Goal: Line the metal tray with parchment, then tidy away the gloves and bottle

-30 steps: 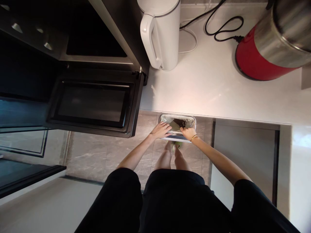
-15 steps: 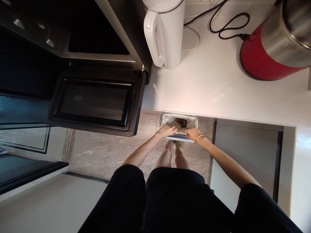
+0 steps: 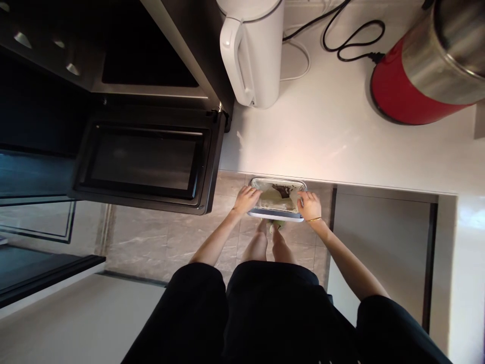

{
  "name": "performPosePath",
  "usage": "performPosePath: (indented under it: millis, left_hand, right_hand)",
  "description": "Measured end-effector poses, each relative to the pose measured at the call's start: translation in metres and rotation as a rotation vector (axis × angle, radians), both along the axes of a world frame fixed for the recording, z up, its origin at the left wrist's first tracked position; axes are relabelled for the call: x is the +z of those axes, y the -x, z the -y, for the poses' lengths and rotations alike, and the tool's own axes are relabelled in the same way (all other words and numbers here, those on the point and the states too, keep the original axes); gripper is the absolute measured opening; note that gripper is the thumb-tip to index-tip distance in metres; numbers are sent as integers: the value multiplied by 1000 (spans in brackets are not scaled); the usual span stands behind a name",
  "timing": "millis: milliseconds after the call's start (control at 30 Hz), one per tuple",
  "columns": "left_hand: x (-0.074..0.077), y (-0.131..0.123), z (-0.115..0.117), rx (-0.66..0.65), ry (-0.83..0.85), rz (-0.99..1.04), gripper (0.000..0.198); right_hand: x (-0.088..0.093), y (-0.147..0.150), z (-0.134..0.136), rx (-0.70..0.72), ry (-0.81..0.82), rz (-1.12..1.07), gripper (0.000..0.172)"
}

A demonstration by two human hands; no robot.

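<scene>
We have a lined bin [image 3: 275, 217] standing on the floor [image 3: 204, 222], just below the edge of the bench and in front of our feet. Its thin, crinkled, see-through liner [image 3: 262, 187] could tear or slip down inside if we tugged one corner harder than the other; lifting one end could also tip the dark scraps inside.

Our left hand [image 3: 245, 199] curls over one end of the rim and our right hand [image 3: 309, 205] over the other; each grip looks narrow, but we cannot tell whether film is pinched in either. The bin is a rounded rectangle with a smooth, pale outer band. A thin gold bracelet [image 3: 313, 220] circles our right wrist, where loose film might snag.

Beyond lies the glossy, pale bench [image 3: 341, 151]. The dark, glass-panelled appliance door [image 3: 144, 159] hangs open near our left arm; straightening up carelessly, we might knock it. Farther off stand a smooth white jug [image 3: 261, 60] and a red-and-steel appliance [image 3: 409, 86], rounded and shiny.
</scene>
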State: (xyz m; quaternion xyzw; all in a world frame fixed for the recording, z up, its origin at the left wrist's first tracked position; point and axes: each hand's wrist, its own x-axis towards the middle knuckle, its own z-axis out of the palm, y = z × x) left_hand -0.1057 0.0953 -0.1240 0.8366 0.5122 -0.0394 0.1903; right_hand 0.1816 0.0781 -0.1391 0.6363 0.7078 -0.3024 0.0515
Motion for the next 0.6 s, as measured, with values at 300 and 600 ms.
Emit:
performPosePath:
  millis: [300,600]
  left_hand:
    - [-13,20,-5,45,13,-66,48]
    - [-35,-32,-13,-107,220,-53,34]
  right_hand:
    - [-17,-7,7,43,-158,170,55]
    - [-7,11,13,96,-93,126,55]
